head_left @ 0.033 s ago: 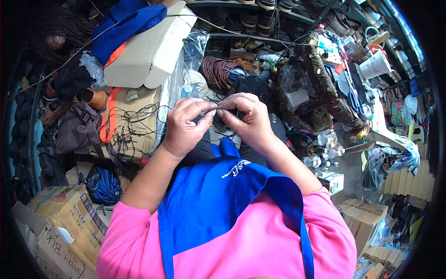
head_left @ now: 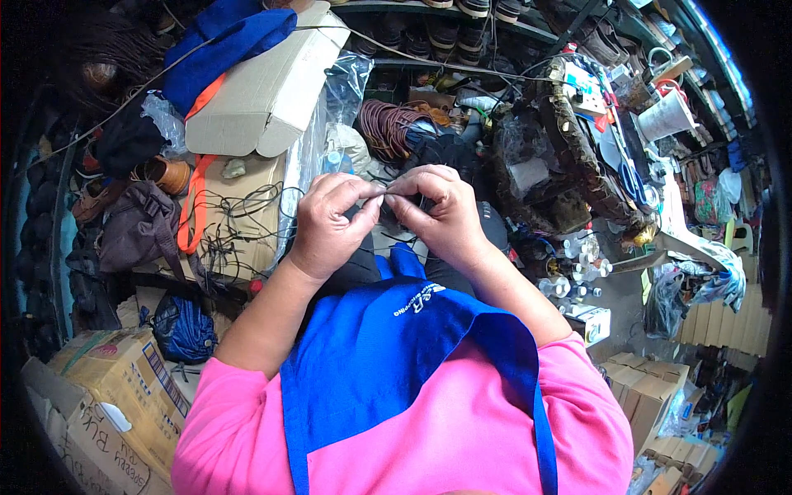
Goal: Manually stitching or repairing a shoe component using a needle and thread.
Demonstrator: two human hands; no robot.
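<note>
Black cords (head_left: 223,247) lie on cardboard (head_left: 262,172), within reach beside the left hand (head_left: 326,221), in the head view. Left and right hands (head_left: 445,216) pinch closed, fingertips meeting, probably for fine control; anything held is indistinct.

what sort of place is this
Probably a cramped shoe-repair workshop or stall: rows of shoes line the far shelves, a coil of reddish-brown cord lies among the clutter, and the person wears a blue apron.

Matt cloth makes up the apron (head_left: 371,355) and shirt (head_left: 462,429); the carton (head_left: 247,99) is dull cardboard, the sheeting (head_left: 347,78) glossy clear plastic.
</note>
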